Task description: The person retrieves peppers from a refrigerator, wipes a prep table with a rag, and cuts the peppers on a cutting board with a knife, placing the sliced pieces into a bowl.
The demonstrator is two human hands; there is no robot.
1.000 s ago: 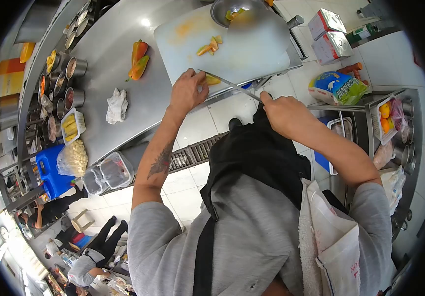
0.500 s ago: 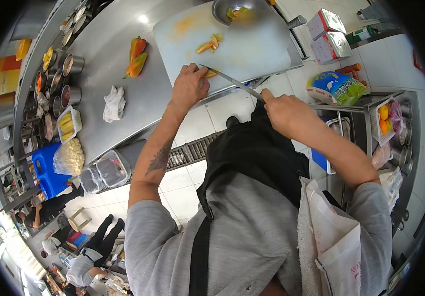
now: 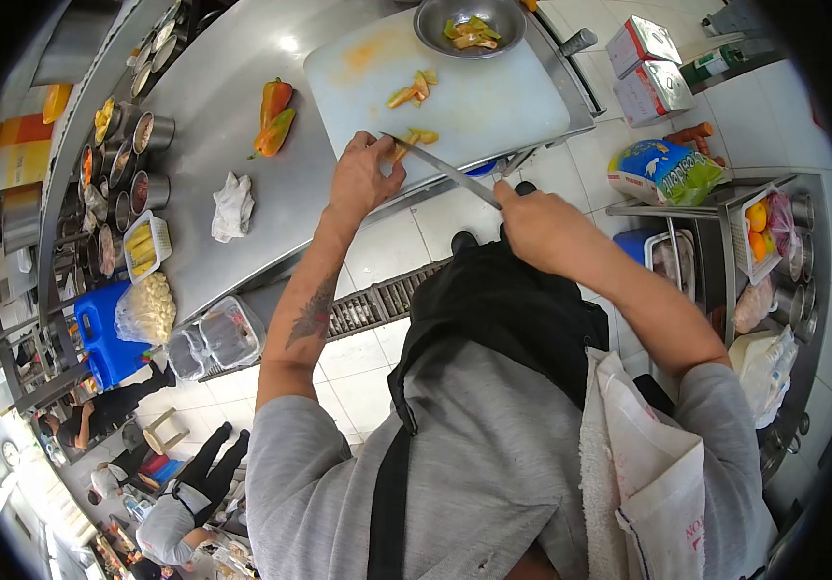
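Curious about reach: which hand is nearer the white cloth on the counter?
Left. The left hand is right of the cloth, at the cutting board; the right hand, gripping the knife, is farther right.

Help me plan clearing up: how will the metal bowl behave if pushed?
The bowl should stay stiff, as it looks like metal. It's probably light for its size, with only a few cut pieces in it. Those look loose, so they may shift if it's jolted.
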